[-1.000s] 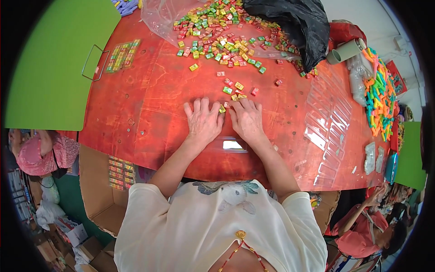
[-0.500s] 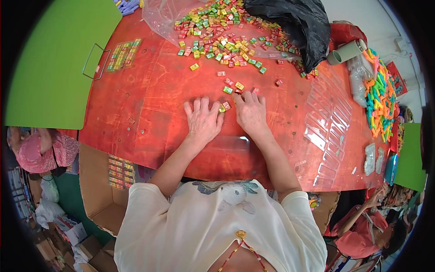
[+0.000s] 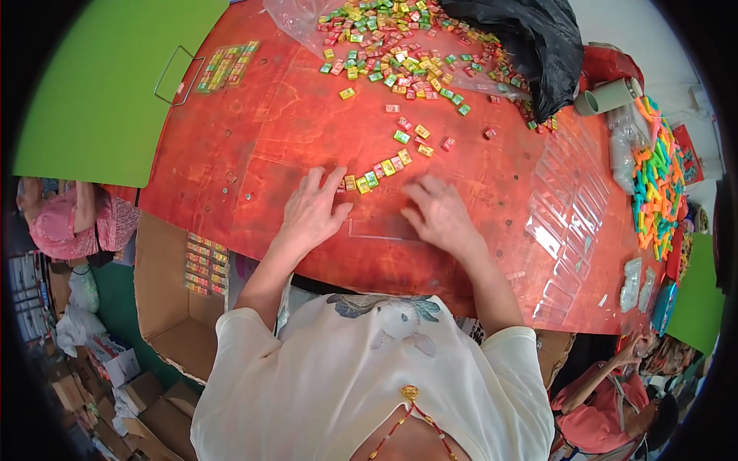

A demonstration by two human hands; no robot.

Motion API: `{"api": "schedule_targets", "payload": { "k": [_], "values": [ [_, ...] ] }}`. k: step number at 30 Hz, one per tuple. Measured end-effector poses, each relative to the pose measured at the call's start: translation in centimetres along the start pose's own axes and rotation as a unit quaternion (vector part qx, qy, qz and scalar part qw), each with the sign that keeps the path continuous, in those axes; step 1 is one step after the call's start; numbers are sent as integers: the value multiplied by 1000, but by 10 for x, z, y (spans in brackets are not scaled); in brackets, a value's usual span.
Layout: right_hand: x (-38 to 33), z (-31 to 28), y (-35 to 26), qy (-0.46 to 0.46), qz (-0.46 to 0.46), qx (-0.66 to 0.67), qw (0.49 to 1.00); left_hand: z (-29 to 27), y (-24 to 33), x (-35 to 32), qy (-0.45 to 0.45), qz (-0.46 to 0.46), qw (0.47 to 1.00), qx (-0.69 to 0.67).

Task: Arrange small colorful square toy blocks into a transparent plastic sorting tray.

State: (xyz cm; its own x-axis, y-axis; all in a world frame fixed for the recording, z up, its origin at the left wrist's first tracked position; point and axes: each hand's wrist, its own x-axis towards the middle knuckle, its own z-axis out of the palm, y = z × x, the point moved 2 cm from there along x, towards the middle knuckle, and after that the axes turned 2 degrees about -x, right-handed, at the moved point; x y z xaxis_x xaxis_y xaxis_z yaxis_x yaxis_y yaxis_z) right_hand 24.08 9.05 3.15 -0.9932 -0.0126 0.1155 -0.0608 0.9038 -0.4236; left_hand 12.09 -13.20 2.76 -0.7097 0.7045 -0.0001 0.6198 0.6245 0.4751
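A slanting row of small wrapped pieces (image 3: pixel 370 179), red, yellow and green, lies on the red table in front of me. My left hand (image 3: pixel 309 211) rests at the row's left end, its fingers apart and the index finger close beside the end piece; whether it touches is unclear. To the right of the row, my right hand (image 3: pixel 440 213) is spread with nothing visible in it, slightly blurred. Between my hands, near the table's front edge, lies a clear plastic tray (image 3: pixel 384 236). Several loose pieces (image 3: pixel 422 131) are scattered just beyond the row.
A big pile of the same pieces (image 3: pixel 400 61) lies at the back beside a black plastic bag (image 3: pixel 538 46). Clear trays (image 3: pixel 565 223) are spread at right, near colourful plastic parts (image 3: pixel 657 180). A filled tray (image 3: pixel 228 67) lies back left. A cardboard box (image 3: pixel 165 307) stands below the table's left edge.
Both hands have drawn apart, my right hand moving back from the pieces. Several pieces now sit in a slanting row between them. The view has shifted slightly.
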Motion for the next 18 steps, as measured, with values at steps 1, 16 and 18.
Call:
{"api": "schedule_targets", "payload": {
  "k": [1,16,18],
  "values": [
    [-5,5,-6,-2,-19,-20,1000,0,1,-1,1,-3,1000,1],
    [46,7,7,67,-31,-66,995,31,22,18,60,4,995,78],
    [51,9,10,45,-44,-79,995,32,22,20,56,1,995,76]
  ]
}}
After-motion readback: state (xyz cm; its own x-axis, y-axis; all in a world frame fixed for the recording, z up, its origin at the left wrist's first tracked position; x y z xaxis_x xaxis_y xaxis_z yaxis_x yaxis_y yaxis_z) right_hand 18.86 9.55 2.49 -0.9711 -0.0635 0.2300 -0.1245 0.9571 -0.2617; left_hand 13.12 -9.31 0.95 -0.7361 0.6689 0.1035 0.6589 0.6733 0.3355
